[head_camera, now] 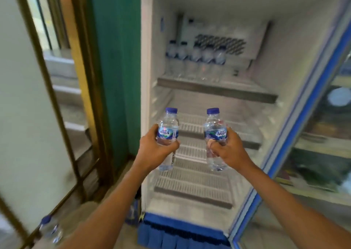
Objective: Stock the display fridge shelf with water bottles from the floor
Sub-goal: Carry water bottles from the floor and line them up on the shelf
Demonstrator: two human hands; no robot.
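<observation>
My left hand (157,150) grips a small clear water bottle (169,124) with a blue cap and blue label, held upright. In my right hand (230,150) is a second bottle of the same kind (214,127), also upright. Both are held in front of the open display fridge, level with its middle wire shelves (197,127). On the top shelf (216,89) a row of several bottles (195,56) stands at the back left. More bottles (51,229) lie on the floor at the lower left, blurred.
The fridge's glass door (307,104) with a blue frame stands open at the right. A green wall panel (115,68) and a wood-framed glass door (57,106) are at the left. A blue base grille (180,233) runs along the fridge bottom.
</observation>
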